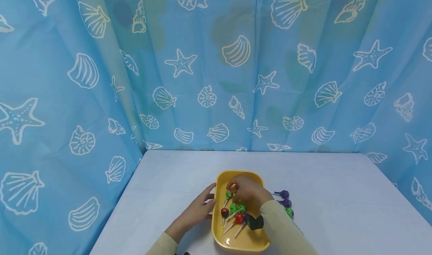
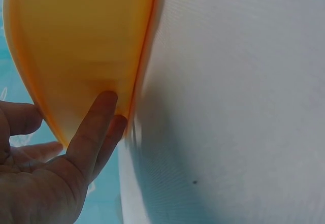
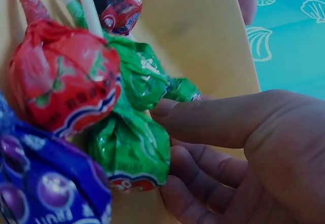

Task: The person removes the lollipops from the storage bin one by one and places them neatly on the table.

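Observation:
A yellow tray [image 1: 248, 243] stands on the white table with several wrapped lollipops in it. My left hand [image 1: 197, 212] rests against the tray's left side, straight fingers touching the outer wall [image 2: 86, 46]. Inside the tray, my right hand [image 1: 248, 190] pinches a green lollipop [image 1: 229, 194] near the left wall; the thumb partly hides it in the right wrist view. Close by lie two more green lollipops [image 3: 132, 153], a red lollipop [image 3: 63, 76], a dark red lollipop [image 3: 122, 8] and a purple lollipop [image 3: 51, 173].
Outside the tray, by its right side, lie purple lollipops [image 1: 283, 194] and a green lollipop [image 1: 289, 212], partly behind the right sleeve [image 1: 283, 225]. A dark object [image 1: 254, 222] shows beside that sleeve. Behind the table [image 1: 337, 195] hangs a blue seashell-patterned curtain [image 1: 216, 67].

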Motion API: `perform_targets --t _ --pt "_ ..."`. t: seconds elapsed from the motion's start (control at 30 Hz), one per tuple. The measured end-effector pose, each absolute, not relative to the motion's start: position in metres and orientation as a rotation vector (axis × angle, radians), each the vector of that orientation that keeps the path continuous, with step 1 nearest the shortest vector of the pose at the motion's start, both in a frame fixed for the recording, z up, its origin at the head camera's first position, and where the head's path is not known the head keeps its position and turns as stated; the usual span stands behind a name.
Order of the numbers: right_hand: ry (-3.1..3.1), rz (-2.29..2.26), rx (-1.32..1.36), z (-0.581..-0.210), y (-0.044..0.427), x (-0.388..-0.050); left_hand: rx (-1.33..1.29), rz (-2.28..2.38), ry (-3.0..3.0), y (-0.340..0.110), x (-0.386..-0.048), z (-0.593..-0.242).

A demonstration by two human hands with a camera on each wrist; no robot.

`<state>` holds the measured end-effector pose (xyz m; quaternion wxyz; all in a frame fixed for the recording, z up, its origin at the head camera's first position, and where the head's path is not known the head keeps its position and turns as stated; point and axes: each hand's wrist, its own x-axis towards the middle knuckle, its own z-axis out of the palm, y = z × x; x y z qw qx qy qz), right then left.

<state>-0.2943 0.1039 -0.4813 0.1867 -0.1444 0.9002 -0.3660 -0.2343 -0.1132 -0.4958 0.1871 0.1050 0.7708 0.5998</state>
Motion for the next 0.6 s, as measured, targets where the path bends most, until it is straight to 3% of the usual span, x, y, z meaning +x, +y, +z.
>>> perform_targets --t 0.6 --pt "2.523 -1.026 -0.460 -0.4817 0.1086 -0.2923 0.275 1.666 2.182 -0.1130 -0.2346 -0.4957"
